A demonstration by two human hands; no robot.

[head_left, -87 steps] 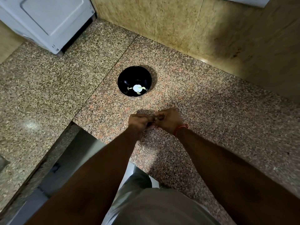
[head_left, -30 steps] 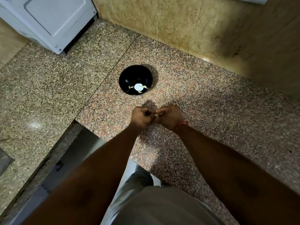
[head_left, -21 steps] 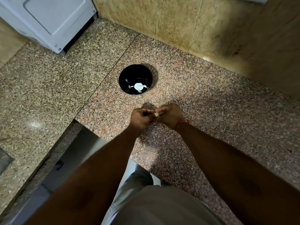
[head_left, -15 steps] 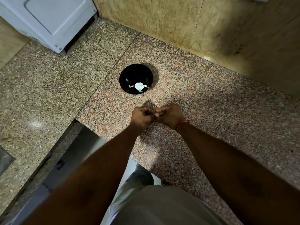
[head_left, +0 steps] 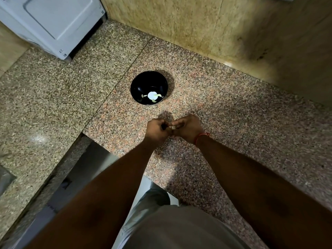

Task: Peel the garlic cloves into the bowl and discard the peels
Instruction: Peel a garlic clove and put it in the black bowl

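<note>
Fingers of both the left hand (head_left: 156,129) and right hand (head_left: 186,128) pinch one garlic clove (head_left: 172,127), apparently mid-peel. Beyond, the black bowl (head_left: 140,83) holds a few peeled cloves (head_left: 153,95); peels await discarding.

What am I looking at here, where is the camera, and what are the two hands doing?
There is no machine here. The camera is worn on a person's head and looks forward and down, so the two bare forearms reach into the picture from the bottom.

The left hand and the right hand meet above a speckled granite counter. Their fingers are curled around a small pale piece, most likely a garlic clove being peeled; it is too small to see how much skin remains.

Beyond the hands stands a black bowl. Inside it lie a few pale pieces, probably peeled garlic.

At the top left sits a white appliance, and a tan stone wall runs behind the counter. A red thread circles the right wrist.
</note>
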